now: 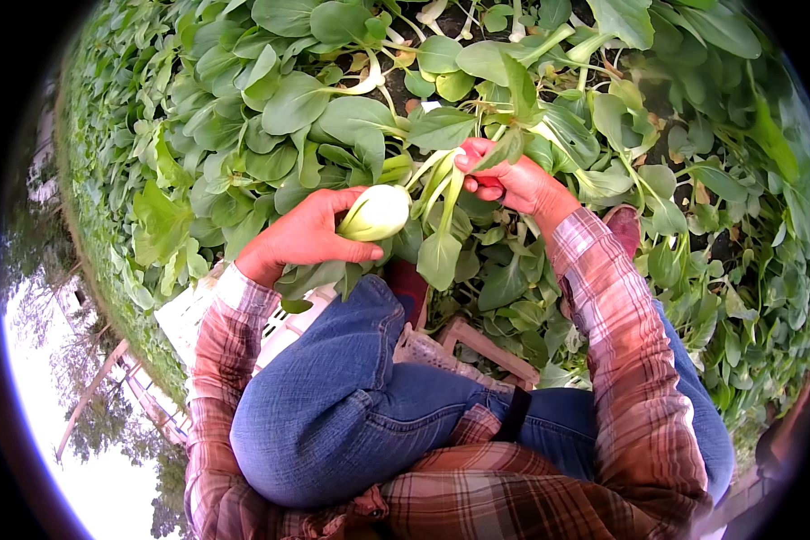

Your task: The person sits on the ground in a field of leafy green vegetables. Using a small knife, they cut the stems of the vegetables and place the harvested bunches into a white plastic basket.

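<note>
A head of bok choy (376, 212) lies in my left hand (310, 229), its pale rounded base facing right and its leaves mostly hidden behind the hand. My right hand (506, 175) is just right of that base. Between its thumb and fingers it pinches a few loose bok choy leaf stalks (451, 185), one leaf (439, 260) hanging down from them. Something red (489, 181) shows inside the curled right fingers; what it is, I cannot tell.
Dense leafy bok choy plants (290, 108) spread ahead and to both sides. A white slatted plastic crate (297, 317) stands beside my left knee. Below me is part of a wooden frame (492, 351), perhaps a low stool. My shoe (624, 229) rests among leaves at right.
</note>
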{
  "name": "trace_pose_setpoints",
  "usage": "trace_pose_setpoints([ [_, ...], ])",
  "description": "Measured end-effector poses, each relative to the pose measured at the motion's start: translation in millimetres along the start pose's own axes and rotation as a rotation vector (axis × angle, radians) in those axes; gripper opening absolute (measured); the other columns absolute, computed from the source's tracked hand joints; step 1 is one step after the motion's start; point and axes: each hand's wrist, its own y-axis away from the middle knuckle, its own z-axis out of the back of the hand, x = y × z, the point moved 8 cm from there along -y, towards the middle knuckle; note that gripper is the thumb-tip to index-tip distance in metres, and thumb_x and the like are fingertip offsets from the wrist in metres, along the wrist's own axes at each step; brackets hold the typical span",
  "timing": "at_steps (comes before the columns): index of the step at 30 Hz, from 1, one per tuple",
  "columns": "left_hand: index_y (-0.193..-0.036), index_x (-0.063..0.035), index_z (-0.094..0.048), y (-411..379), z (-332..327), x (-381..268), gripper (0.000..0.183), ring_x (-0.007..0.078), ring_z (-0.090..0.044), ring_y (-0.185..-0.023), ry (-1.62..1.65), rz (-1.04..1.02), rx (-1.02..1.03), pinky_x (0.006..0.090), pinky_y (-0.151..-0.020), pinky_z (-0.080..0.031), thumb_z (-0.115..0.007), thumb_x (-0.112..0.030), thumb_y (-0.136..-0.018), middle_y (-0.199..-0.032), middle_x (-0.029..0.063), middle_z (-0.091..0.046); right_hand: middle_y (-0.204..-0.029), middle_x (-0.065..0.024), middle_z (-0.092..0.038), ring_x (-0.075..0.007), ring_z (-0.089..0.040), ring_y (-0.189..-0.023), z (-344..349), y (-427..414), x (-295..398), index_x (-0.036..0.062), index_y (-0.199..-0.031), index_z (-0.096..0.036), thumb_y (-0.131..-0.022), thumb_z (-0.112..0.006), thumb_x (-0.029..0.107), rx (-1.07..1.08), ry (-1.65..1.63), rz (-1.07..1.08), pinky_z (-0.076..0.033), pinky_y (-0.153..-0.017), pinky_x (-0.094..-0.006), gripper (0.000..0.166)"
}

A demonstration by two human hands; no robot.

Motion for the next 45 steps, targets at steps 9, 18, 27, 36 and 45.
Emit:
trace_pose_setpoints([
  [9,-0.12,0.0032,-0.052,-3,42,-5,0.039,0.0114,-0.061,-0.078,0.449,-0.007,-0.182,0.0215,-0.062,-0.045,-0.059,-0.018,-0.087,-0.117,0.0137,-0.061,-0.087,-0.001,-0.053,-0.004,-0.051,-0.064,-34,14,26,0.0006,-0.118,-0.05,-0.086,-0.063,0.01,0.15,-0.071,0.034,-0.032,-0.044,-0.0132,0.035],
  [18,-0.117,0.0006,-0.055,-28,-8,-14,0.043,0.0155,-0.061,-0.094,0.451,-0.111,-0.21,0.0296,-0.084,-0.049,-0.07,-0.005,-0.078,-0.1,0.0049,-0.064,-0.08,-0.0037,-0.055,-0.0096,-0.055,-0.063,-74,6,47,0.0045,-0.103,-0.054,-0.096,-0.05,0.027,0.141,-0.162,0.255,-0.035,-0.047,-0.0167,0.024],
  [27,-0.114,0.0042,-0.055,-4,53,-36,0.041,0.0163,-0.063,-0.082,0.22,-0.159,-0.342,0.0282,-0.077,-0.05,-0.066,-0.002,-0.075,-0.095,0.0064,-0.064,-0.081,-0.0125,-0.056,-0.0201,-0.059,-0.071,-15,-7,-1,-0.0001,-0.114,-0.049,-0.094,-0.049,0.021,-0.285,1.138,0.224,-0.047,-0.062,-0.035,0.029],
  [36,-0.117,-0.0053,-0.056,-18,13,25,0.051,0.0387,-0.052,-0.109,-0.847,0.082,-0.202,0.0404,-0.089,-0.046,-0.066,-0.012,-0.068,-0.126,0.0233,-0.046,-0.096,-0.0285,-0.06,-0.0427,-0.058,-0.092,-14,-26,-25,0.0007,-0.109,-0.048,-0.092,-0.045,0.016,-0.325,1.189,0.093,-0.046,-0.079,-0.046,0.023],
  [45,-0.11,0.0006,-0.056,-18,14,60,0.049,0.0381,-0.06,-0.088,-0.896,0.279,-0.19,0.0409,-0.08,-0.052,-0.066,-0.008,-0.062,-0.116,0.0224,-0.05,-0.101,-0.0254,-0.061,-0.0421,-0.059,-0.093,-12,-35,-30,0.0006,-0.107,-0.055,-0.089,-0.046,0.014,-0.275,1.292,0.11,-0.048,-0.079,-0.0447,0.024],
])
